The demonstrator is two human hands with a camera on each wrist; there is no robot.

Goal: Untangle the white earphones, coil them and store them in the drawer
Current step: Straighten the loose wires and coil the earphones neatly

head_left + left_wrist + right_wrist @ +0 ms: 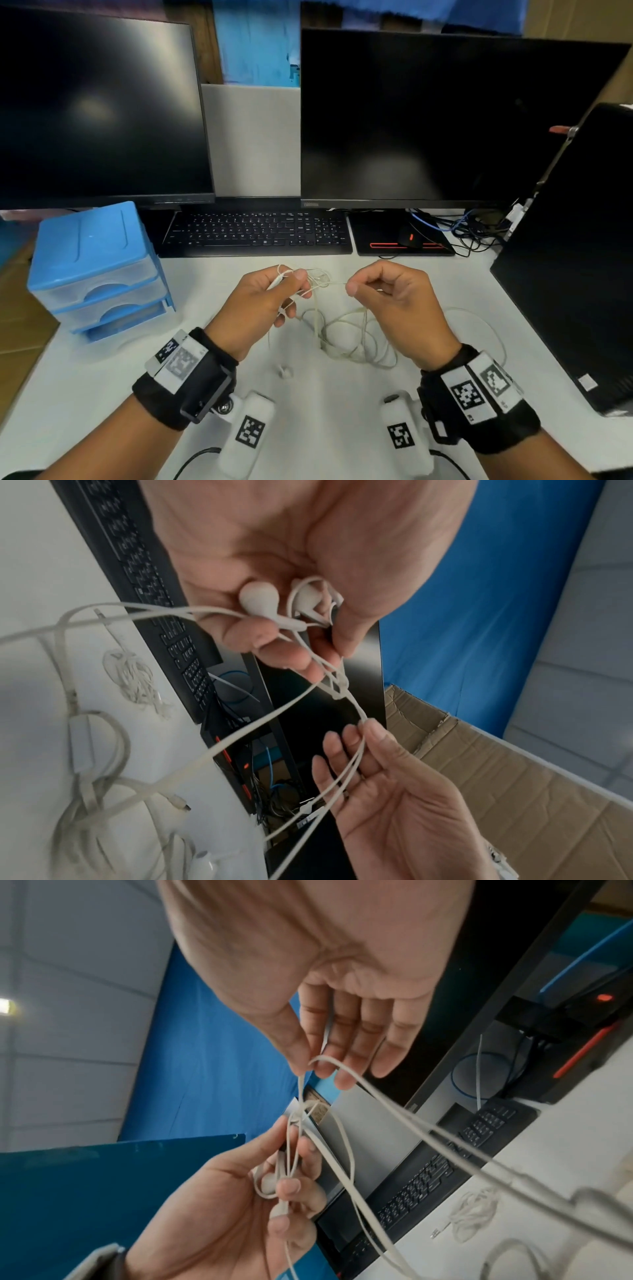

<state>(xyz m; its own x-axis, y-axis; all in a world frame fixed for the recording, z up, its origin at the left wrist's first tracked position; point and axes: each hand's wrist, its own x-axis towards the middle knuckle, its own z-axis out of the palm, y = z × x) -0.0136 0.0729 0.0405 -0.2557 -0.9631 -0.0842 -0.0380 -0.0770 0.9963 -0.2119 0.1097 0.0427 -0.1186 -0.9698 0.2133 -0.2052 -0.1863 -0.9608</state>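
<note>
The earphones [255, 599] are made of smooth, matt white plastic. The drawer unit [96, 270] is of blue and translucent plastic. The monitors [428, 116] are seen as glossy black.

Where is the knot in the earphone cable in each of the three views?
Head: knot upper middle, between the left hand and right hand.
Left wrist: centre, below the earbuds.
Right wrist: centre.
Shared landmark: the black keyboard.

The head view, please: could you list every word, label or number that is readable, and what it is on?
None is readable.
Right monitor: bezel logo, blurred.
Keyboard: key legends, too small.
Wrist bands: square code markers, no text.
Black case: corner sticker, too small.
</note>
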